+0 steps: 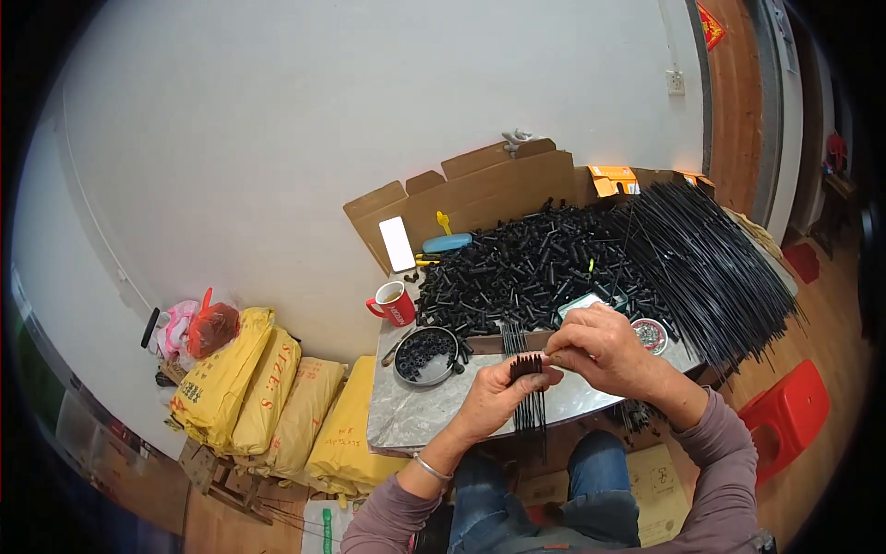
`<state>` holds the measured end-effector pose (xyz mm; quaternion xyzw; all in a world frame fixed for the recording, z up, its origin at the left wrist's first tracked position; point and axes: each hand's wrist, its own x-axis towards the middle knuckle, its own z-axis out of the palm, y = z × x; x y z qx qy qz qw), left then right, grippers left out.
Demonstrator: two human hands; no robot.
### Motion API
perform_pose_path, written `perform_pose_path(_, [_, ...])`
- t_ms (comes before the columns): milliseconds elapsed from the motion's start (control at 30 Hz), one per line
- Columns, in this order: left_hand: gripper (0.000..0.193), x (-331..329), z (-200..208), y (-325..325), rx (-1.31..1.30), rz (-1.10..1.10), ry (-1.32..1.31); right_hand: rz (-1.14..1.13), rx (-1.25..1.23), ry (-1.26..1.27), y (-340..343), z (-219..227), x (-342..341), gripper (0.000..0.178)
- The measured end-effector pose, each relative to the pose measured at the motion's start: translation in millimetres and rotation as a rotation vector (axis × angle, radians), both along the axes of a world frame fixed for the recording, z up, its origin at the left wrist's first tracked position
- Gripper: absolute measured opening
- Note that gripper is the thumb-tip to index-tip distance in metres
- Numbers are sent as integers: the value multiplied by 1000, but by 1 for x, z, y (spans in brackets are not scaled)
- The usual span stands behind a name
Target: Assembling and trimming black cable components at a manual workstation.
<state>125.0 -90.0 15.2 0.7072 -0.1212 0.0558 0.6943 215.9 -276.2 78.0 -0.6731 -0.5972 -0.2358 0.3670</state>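
My left hand (487,399) is closed round a row of thin black rods (530,411), held side by side over the table's near edge. Just right of the rods' upper part is my right hand (604,349), its thumb and fingers pinched together. Whatever lies between those fingertips is too small to make out. Beyond both hands spreads a large heap of short black tubular parts (517,268). A round pan (402,371) of small black rings stands left of my left hand. Close to my right hand is a round dish (652,336) with small shiny pieces.
Long black rods (720,268) lie piled at the table's right end. A red mug (394,305), a white-screened phone (397,245) and a blue case (448,243) stand at the left. Cardboard (498,185) lines the back. Yellow sacks (226,365) and a red stool (794,415) flank the table (406,420).
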Motion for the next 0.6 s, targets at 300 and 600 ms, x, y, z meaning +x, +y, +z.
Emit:
perform_pose_path(300, [25,-1,-1,3,-44,16,4,8,-16,32,6,0,0,8])
perform_pose_path(600, [24,0,5,4,6,-23,6,84,-59,116,8,0,6,7])
